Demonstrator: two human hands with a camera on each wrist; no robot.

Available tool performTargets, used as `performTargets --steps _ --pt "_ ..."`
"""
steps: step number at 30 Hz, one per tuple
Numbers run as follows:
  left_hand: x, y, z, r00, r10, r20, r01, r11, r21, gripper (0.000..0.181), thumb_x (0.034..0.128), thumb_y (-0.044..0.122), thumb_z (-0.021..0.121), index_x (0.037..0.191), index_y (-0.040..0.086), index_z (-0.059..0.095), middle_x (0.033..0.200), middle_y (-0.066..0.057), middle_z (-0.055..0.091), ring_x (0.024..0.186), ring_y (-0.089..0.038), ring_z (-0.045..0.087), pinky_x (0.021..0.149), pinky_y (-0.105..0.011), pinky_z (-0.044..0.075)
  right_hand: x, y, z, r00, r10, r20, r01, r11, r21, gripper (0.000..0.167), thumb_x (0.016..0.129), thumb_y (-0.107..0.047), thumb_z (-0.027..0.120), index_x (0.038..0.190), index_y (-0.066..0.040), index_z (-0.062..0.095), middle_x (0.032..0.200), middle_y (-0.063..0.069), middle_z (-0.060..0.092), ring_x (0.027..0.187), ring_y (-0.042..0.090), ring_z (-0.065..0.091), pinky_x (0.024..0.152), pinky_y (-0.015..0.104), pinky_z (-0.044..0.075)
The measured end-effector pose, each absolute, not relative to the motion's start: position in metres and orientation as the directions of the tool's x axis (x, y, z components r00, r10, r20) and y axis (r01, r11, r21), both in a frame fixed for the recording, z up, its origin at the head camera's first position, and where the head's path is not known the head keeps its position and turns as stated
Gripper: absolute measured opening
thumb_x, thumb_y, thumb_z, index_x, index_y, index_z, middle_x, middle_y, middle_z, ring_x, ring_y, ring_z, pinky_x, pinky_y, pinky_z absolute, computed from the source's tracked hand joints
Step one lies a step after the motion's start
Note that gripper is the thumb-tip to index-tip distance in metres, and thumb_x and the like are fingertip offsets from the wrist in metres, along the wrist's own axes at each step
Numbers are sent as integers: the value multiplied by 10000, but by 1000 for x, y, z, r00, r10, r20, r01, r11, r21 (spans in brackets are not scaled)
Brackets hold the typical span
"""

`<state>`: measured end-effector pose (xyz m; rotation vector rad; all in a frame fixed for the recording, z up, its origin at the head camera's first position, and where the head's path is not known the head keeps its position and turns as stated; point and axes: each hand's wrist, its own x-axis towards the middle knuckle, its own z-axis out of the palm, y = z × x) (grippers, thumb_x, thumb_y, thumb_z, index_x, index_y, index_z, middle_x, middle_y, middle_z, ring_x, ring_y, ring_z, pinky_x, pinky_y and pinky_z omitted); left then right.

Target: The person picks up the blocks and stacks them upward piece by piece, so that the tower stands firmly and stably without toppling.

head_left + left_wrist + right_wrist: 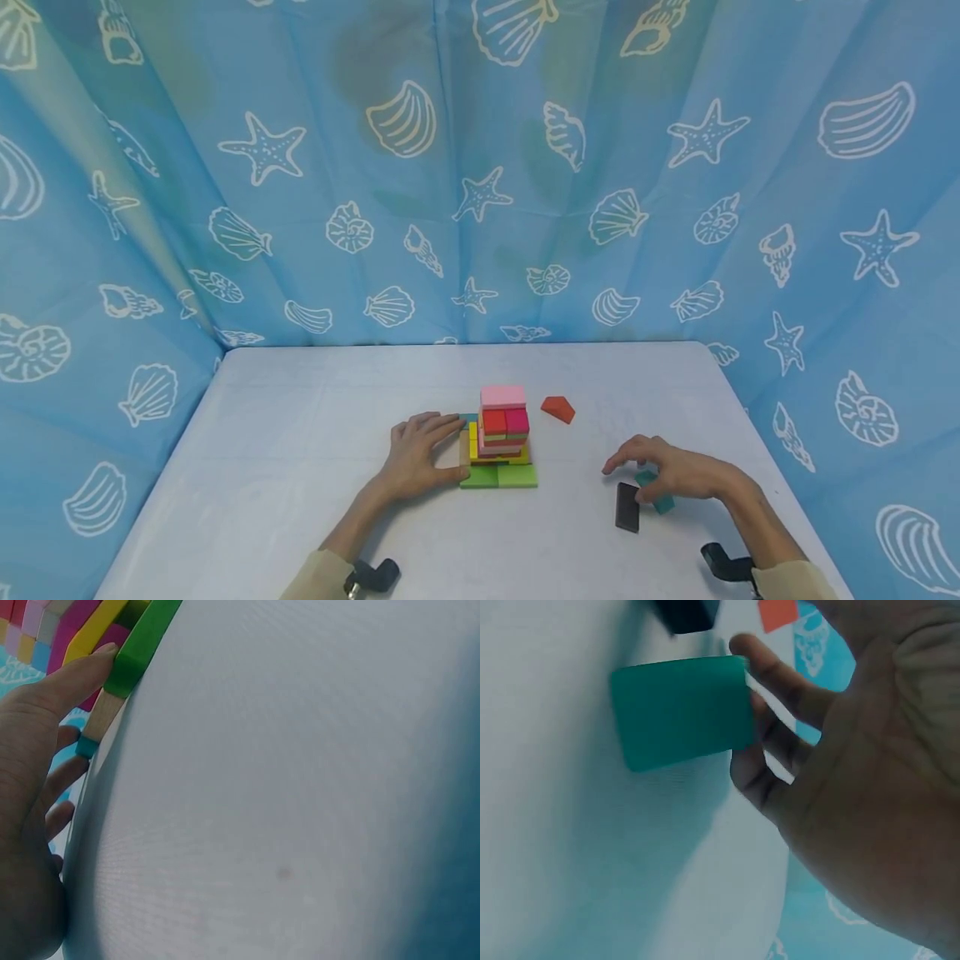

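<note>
A stack of coloured wooden blocks (pixel 504 421) rises from a flat base, with a pink block (pixel 502 397) on top and light green blocks (pixel 498 476) at the front. My left hand (pixel 420 460) rests at the left side of the base. Its thumb touches the green block (pixel 139 656), and the other fingers spread toward the blue back corner. Over at the right, my right hand (pixel 678 471) hovers above a teal block (pixel 682 712), index finger and thumb apart. Some of its fingers reach the block's edge. A black block (pixel 627 507) lies beside the thumb.
A red-orange angular block (pixel 558 408) lies behind and right of the stack. The white table (pixel 315 417) ends at a blue shell-print curtain (pixel 450 208) at the back and sides.
</note>
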<state>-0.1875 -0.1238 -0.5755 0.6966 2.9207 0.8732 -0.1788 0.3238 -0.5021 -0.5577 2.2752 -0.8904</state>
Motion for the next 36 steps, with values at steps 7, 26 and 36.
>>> performTargets --steps 7,26,36 --pt "-187 -125 -575 -896 427 124 425 739 522 822 809 673 676 1513 305 464 1552 51 453 1450 -283 306 1079 -611 233 -175 318 -509 -728 -549 -410 -171 725 -667 415 790 -125 808 1124 -360 734 1300 34 450 1172 329 329 895 557 426" --pt "-188 -126 -576 -895 428 126 428 743 515 816 811 678 677 1510 315 466 1550 55 454 1446 -277 315 1078 -606 241 -189 288 -518 -778 -528 -340 -230 744 -627 318 782 -155 829 1034 -330 748 1136 -47 550 1107 224 466 918 472 467" --pt "-189 -125 -577 -898 425 114 419 747 516 815 812 679 670 1514 324 458 1556 59 446 1455 -272 300 1089 -604 229 -200 260 -476 -821 -559 -116 -342 644 -684 310 876 -314 782 1168 -334 681 1069 -92 600 1021 213 551 822 377 502"
